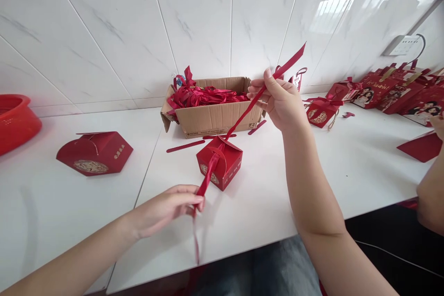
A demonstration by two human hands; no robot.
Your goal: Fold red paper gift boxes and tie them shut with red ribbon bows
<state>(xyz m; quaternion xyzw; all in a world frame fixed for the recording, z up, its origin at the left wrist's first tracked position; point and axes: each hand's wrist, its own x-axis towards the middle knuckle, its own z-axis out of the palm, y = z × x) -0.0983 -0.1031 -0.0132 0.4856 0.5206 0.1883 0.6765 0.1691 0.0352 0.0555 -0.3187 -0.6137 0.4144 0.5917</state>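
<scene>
Site: gift-packing workspace; home or workshop unclear. Indicators: tiled wall (pixel 197 23), white worktop (pixel 263 208), carton (pixel 218 121) of ribbons (pixel 208 97), grouped gift bags (pixel 376 88).

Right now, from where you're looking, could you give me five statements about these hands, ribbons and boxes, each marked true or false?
1. The left hand holds shiny, flat red ribbon. True.
2. The right hand lies flat on the worktop. False: the right hand is raised, pinching red ribbon.
3. The open, rectangular brown cardboard carton contains a tangled heap of red ribbons. True.
4. The small box between the hands is blue. False: that small folded card box is red, with a gold design.
5. A round basin sits at the far right. False: the glossy red round basin is at the left edge.
</scene>
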